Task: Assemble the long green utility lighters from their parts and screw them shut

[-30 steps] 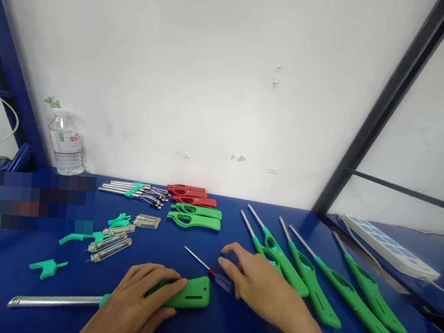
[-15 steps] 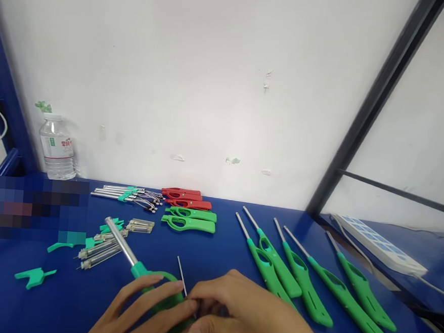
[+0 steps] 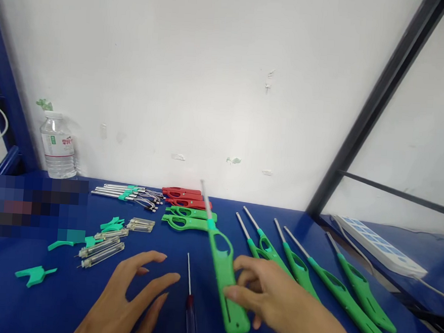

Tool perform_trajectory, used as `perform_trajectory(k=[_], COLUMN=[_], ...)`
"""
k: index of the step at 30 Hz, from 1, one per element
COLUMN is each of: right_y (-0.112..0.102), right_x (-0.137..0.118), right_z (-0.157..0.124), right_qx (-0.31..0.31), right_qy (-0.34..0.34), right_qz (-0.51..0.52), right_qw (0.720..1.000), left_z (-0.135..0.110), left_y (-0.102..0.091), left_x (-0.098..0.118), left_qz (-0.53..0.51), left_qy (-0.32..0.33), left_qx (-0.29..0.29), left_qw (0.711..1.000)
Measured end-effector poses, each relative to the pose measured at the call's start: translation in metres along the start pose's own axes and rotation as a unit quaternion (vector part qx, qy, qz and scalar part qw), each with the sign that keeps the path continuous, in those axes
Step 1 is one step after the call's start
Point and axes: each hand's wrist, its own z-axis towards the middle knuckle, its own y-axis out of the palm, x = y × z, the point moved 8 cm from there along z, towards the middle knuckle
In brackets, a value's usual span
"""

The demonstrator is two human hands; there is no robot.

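Observation:
A green gas lighter [image 3: 224, 275] with a slim metal barrel is gripped by its handle between the thumb and fingers of my right hand [image 3: 262, 291]. It is held tilted above the table, barrel pointing away from me. My left hand [image 3: 133, 292] hovers to the left with its fingers apart and holds nothing. Between the two hands a screwdriver [image 3: 191, 314] with a dark, see-through handle lies on the blue table [image 3: 63, 307]. Right of my right hand, several similar green lighters [image 3: 344, 297] lie side by side, some partly hidden by it.
Red handle shells [image 3: 189, 203] and green handle shells [image 3: 183, 222] lie near the wall. Metal barrels with wires [image 3: 125, 192], clear fuel tanks [image 3: 102, 254] and teal trigger pieces [image 3: 36, 275] are at left. A water bottle [image 3: 58, 147] stands behind; a power strip [image 3: 379, 246] lies at right.
My hands have moved apart. The lighter has gone from under both hands to the right, lifted in my right hand. My left hand has let go, and the screwdriver's handle now shows.

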Motion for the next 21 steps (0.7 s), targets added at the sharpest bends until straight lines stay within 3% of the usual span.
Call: perform_trajectory(k=[3,7,12,17,21], right_y=[-0.017,-0.024,-0.034,-0.045,-0.023], right_x=[0.026,0.052,0.063,0.033,-0.014], right_z=[0.003,0.008,0.004,0.0,0.017], right_qx=[0.05,0.078,0.125,0.178,0.194], right_qy=[0.05,0.113,0.161,0.117,0.006], right_qz=[-0.044,-0.058,-0.123,-0.228,-0.264], right_qw=[0.997,0.989,0.971,0.95,0.945], left_z=[0.001,-0.007,-0.008,0.001,0.005], left_y=[0.009,0.019,0.019,0.017,0.016], left_x=[-0.004,-0.006,-0.007,-0.003,0.0], left_qz=[0.013,0.033,0.037,0.022,0.006], left_qy=[0.004,0.023,0.031,0.023,0.026], left_qx=[-0.032,-0.054,-0.068,-0.1,-0.101], left_qw=[0.999,0.998,0.997,0.994,0.994])
